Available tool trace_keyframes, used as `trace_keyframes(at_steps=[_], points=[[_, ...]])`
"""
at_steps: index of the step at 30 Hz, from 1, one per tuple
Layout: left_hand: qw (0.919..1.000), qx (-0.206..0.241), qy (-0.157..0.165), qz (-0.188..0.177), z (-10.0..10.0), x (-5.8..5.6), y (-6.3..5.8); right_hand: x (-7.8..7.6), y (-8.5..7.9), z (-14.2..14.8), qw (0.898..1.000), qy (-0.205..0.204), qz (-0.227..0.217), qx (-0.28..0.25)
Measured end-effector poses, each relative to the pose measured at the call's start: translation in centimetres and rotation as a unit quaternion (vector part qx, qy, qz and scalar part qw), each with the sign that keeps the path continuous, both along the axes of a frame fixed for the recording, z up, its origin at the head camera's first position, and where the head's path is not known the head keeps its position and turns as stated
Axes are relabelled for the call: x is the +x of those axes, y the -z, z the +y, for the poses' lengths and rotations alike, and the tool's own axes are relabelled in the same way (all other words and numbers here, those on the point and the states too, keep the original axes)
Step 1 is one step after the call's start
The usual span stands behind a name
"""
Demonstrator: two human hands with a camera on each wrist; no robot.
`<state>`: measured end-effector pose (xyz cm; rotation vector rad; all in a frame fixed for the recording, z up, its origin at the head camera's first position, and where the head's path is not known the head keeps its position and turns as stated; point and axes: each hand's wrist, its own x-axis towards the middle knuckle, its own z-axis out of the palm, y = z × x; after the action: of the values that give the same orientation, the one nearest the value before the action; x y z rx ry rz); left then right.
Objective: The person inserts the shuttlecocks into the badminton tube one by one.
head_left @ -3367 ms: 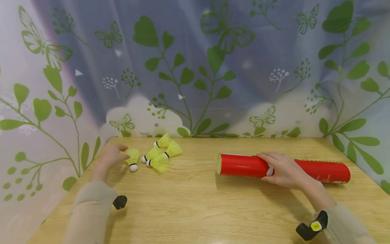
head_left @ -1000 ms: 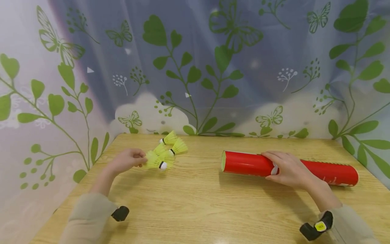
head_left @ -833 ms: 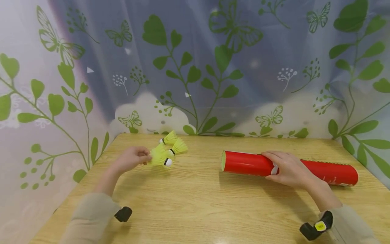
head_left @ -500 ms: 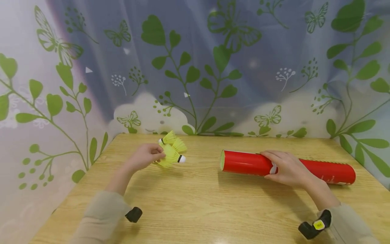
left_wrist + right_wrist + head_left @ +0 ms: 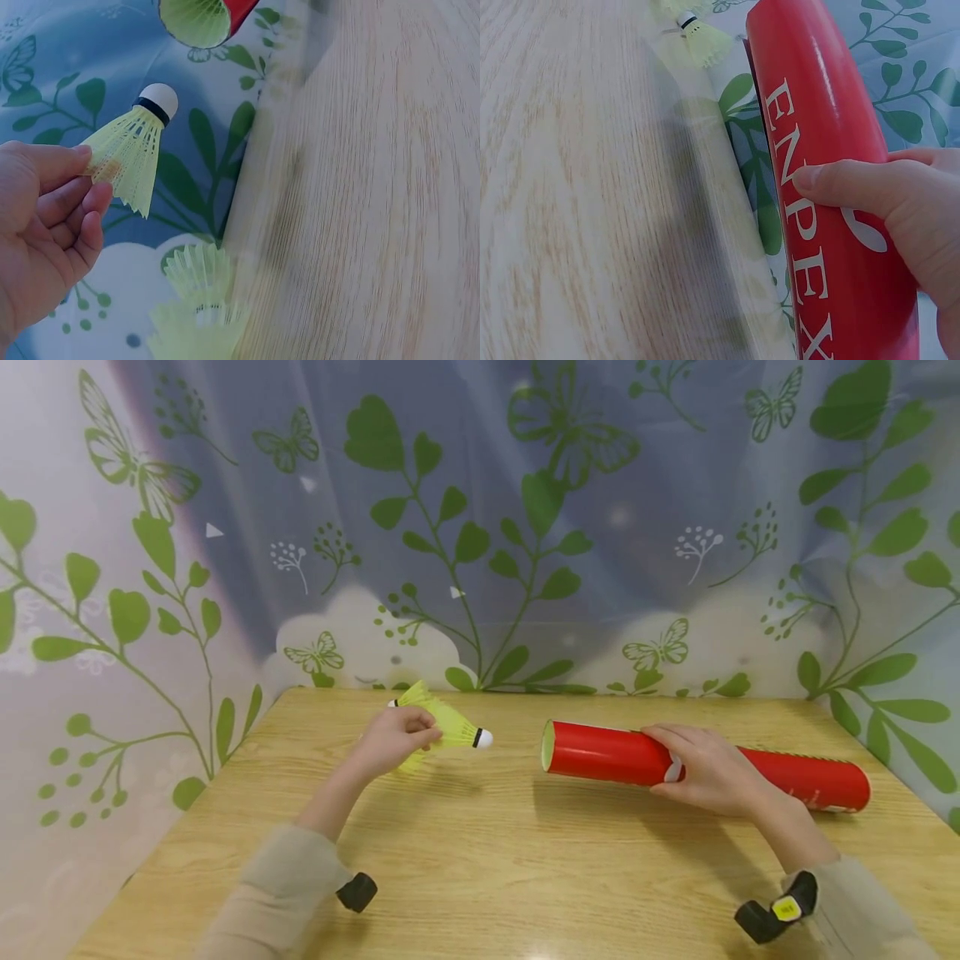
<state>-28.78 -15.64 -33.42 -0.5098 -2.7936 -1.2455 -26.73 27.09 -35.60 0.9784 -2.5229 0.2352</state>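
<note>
My left hand (image 5: 390, 742) pinches a yellow shuttlecock (image 5: 467, 732) by the rim of its skirt, thumb against fingertips in the left wrist view. Its white cork points right, a short gap away from the open end of a red tube (image 5: 600, 752). Around the middle of that tube, my right hand (image 5: 708, 774) keeps a grip, with the thumb lying across the printed letters in the right wrist view. The tube's pale green inside shows at its left mouth. Behind the left hand lie other yellow shuttlecocks (image 5: 199, 330), partly hidden by the hand and the held one.
The wooden table (image 5: 510, 868) runs back to a curtain (image 5: 570, 568) printed with leaves and butterflies. A black wrist device (image 5: 357, 892) sits at the left sleeve, another (image 5: 772, 914) at the right.
My left hand took hold of the leftmost shuttlecock and turned its cork to the right. It has carried the shuttlecock rightward over the others, toward the tube. The right hand keeps its hold.
</note>
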Motion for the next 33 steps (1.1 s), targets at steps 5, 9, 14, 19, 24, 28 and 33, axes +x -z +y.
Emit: trace_keyframes(at_steps=[5,9,14,19,24,28,33], points=[[0.9994,0.033,0.001,0.005,1.0,0.2,0.0,0.0,-0.1,-0.1,1.000,0.005,-0.006,0.001],[0.9985,0.055,0.002,0.004,1.9,0.3,0.1,-0.1,-0.1,-0.2,1.000,0.004,-0.007,0.003],[0.9988,0.048,0.005,0.004,3.1,0.4,0.5,-0.2,0.1,-0.2,1.000,-0.001,-0.002,0.003],[0.9988,0.049,0.007,0.004,4.2,0.5,0.8,-0.3,0.2,-0.3,1.000,-0.005,0.004,0.003],[0.9982,0.059,0.009,-0.001,5.2,0.6,0.9,-0.2,0.4,-0.4,1.000,0.000,0.001,0.004],[0.9980,0.061,0.013,-0.003,5.8,0.6,1.1,-0.1,0.3,-0.5,1.000,0.006,-0.010,0.005],[0.9974,0.069,0.022,-0.007,6.5,0.6,1.4,0.0,0.3,-0.5,1.000,0.009,-0.017,0.006]])
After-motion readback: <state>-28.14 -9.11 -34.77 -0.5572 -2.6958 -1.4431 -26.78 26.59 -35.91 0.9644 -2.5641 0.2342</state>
